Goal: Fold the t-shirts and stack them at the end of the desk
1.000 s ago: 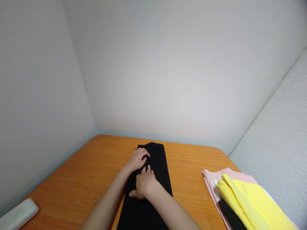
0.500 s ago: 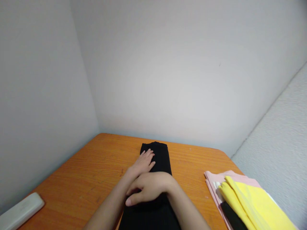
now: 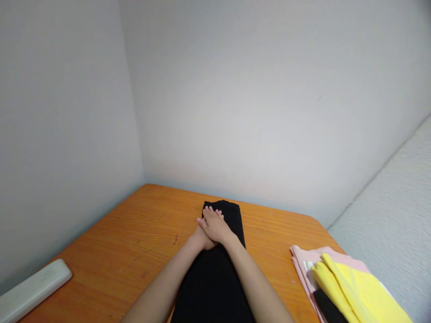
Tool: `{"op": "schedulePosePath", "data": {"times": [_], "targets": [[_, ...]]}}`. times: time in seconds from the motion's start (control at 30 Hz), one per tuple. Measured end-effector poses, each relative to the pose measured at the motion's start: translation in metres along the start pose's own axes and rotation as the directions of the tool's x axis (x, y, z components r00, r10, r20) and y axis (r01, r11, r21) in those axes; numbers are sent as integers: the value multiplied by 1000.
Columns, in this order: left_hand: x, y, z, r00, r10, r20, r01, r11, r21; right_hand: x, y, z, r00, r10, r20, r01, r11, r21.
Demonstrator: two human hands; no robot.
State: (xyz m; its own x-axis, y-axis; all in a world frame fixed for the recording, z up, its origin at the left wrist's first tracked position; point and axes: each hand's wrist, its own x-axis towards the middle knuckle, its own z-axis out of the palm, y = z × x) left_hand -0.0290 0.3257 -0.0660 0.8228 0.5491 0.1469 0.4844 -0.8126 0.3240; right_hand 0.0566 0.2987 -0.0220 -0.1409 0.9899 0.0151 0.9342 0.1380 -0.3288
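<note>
A long, narrow black garment [image 3: 213,287], folded lengthwise and looking like trousers, stretches away from me over the middle of the wooden table. My left hand [image 3: 204,240] lies flat on its far part, partly covered. Across the back of it rests my right hand [image 3: 216,225], palm down with the fingers extended. The garment's far end [image 3: 230,207] shows just beyond the fingertips. Neither hand grips the cloth.
At the right of the table [image 3: 148,224] lies a stack of folded clothes, with yellow cloth [image 3: 367,287] over pink cloth [image 3: 336,255] and some black and white. A white oblong object [image 3: 40,285] sits at the left edge. Walls [image 3: 229,112] enclose the table.
My right hand has moved forward from over my left forearm onto the back of my left hand, its curled fingers now straightened. The view has shifted slightly.
</note>
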Motion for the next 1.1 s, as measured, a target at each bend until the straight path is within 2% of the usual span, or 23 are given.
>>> {"op": "schedulePosePath", "data": {"times": [0.13, 0.4, 0.6, 0.73, 0.87, 0.97, 1.1], "targets": [[2, -2, 4, 1000, -21, 0, 21, 998, 54, 20, -2, 5, 995, 80, 60, -77, 996, -47], [6, -4, 7, 998, -57, 34, 49, 978, 201, 29, -7, 12, 986, 160, 43, -156, 984, -82], [3, -4, 4, 1000, -5, -30, 9, 992, 130, 23, -3, 7, 989, 131, 65, -129, 991, -23], [1, -8, 3, 998, 31, -48, -28, 998, 59, -6, 3, -4, 997, 73, 9, -73, 997, 7], [2, -11, 4, 996, 35, -85, -41, 997, -64, -58, 11, -5, 990, 67, -126, -60, 996, 59], [6, -14, 4, 984, -37, -173, 3, 982, -191, -99, 21, 4, 983, 93, -160, -86, 995, 48], [-5, -26, -11, 928, -172, -331, 43, 931, -363, -140, 34, 15, 980, 112, -162, -113, 994, 2]]}}
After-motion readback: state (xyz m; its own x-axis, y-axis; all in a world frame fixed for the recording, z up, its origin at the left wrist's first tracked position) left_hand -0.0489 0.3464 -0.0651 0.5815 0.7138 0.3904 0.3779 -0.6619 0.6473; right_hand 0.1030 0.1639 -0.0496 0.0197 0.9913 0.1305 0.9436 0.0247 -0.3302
